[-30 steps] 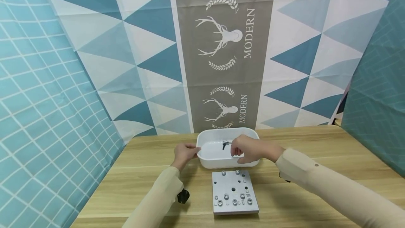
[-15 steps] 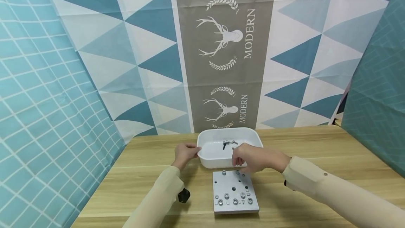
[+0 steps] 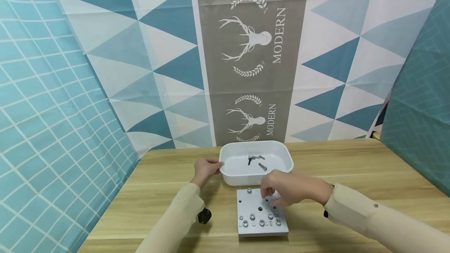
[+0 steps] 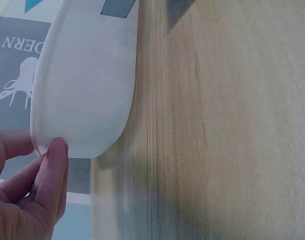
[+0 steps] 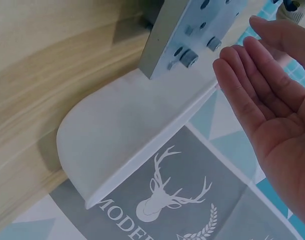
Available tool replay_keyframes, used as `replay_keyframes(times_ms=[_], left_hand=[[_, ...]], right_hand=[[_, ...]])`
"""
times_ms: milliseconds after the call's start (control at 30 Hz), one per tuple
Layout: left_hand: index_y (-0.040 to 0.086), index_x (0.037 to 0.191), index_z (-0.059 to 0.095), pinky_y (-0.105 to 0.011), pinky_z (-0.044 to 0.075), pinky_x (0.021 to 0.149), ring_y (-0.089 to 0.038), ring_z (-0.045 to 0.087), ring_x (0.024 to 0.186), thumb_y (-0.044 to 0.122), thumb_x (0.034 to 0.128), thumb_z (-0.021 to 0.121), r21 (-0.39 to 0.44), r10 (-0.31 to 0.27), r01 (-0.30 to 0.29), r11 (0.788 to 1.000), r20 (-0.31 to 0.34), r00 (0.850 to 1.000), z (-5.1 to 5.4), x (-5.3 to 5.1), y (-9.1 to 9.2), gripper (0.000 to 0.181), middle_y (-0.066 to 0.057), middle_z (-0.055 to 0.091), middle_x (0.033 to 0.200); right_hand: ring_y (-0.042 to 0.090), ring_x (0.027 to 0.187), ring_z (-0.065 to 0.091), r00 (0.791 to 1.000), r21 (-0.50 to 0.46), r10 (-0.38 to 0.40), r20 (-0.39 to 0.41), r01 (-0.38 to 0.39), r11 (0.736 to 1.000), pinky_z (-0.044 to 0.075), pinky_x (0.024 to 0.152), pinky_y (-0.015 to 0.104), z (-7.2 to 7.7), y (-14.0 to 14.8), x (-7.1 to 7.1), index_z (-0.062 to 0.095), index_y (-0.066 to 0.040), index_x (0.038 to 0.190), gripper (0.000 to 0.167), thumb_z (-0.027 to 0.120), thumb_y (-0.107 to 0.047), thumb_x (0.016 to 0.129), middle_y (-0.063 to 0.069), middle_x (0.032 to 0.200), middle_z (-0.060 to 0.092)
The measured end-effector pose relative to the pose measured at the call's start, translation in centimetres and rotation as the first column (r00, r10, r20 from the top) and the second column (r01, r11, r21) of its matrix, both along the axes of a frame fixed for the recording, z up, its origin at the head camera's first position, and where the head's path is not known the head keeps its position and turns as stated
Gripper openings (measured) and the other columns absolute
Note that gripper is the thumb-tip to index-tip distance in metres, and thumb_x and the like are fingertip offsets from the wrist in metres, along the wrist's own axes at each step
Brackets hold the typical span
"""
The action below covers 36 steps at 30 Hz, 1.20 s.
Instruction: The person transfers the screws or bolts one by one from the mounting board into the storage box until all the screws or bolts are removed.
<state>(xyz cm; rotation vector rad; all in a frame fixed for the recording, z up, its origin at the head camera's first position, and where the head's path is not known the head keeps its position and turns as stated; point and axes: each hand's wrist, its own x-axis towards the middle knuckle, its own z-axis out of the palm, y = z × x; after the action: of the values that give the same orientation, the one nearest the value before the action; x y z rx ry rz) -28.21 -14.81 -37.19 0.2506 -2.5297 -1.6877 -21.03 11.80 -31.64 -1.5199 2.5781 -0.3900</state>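
My left hand pinches the left end of the white plastic tray between thumb and fingers. In the left wrist view, the left hand's thumb lies on one side of the tray's rim and the fingers on the other. Inside the tray lie a bolt and several smaller screws. My right hand hovers over the far right part of a metal plate fitted with several socket-head bolts. The right wrist view shows its fingers loosely bent, with nothing visible between them.
The metal plate lies on the wooden table just in front of the tray. A black object shows beside the left sleeve. A patterned curtain hangs behind the table, with blue tiled cloth to the left.
My right hand has moved back from over the tray to above the metal plate, uncovering the bolt in the tray. The left hand keeps its hold on the tray's end.
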Motion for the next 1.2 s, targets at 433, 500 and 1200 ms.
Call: replay_keyframes(times_ms=[433,500,1200], left_hand=[[-0.005,0.098,0.072,-0.031,0.063,0.072,-0.013,0.07,0.068,0.013,0.0839,0.073,0.003,-0.002,0.002,1.0,-0.002,1.0,-0.2,-0.2,0.0,0.022,-0.023,0.071,0.101],[-0.005,0.098,0.072,-0.031,0.063,0.072,-0.013,0.071,0.068,0.013,0.084,0.073,0.003,-0.001,0.001,1.0,0.001,1.0,-0.2,-0.2,0.0,0.022,-0.023,0.071,0.101],[-0.004,0.099,0.072,-0.033,0.063,0.074,-0.015,0.072,0.071,0.013,0.0841,0.073,0.007,-0.004,0.004,1.0,0.019,1.0,0.0,-0.1,0.0,0.023,-0.023,0.071,0.103]], right_hand=[[-0.005,0.073,0.054,0.99,-0.006,0.126,-0.061,-0.126,0.992,0.047,0.065,0.005,-0.9,0.9,1.6,0.068,-0.015,0.083,0.014,0.076,-0.008,0.074,-0.01,0.078,0.064],[-0.006,0.073,0.054,0.991,-0.003,0.128,-0.048,-0.128,0.992,0.047,0.066,0.004,-1.0,0.9,1.7,0.068,-0.015,0.084,0.014,0.076,-0.008,0.074,-0.01,0.078,0.064],[-0.01,0.066,0.049,0.978,0.033,0.201,-0.059,-0.2,0.979,0.037,0.059,-0.004,-1.6,0.6,2.5,0.069,-0.017,0.081,0.019,0.078,-0.006,0.068,-0.012,0.074,0.063]])
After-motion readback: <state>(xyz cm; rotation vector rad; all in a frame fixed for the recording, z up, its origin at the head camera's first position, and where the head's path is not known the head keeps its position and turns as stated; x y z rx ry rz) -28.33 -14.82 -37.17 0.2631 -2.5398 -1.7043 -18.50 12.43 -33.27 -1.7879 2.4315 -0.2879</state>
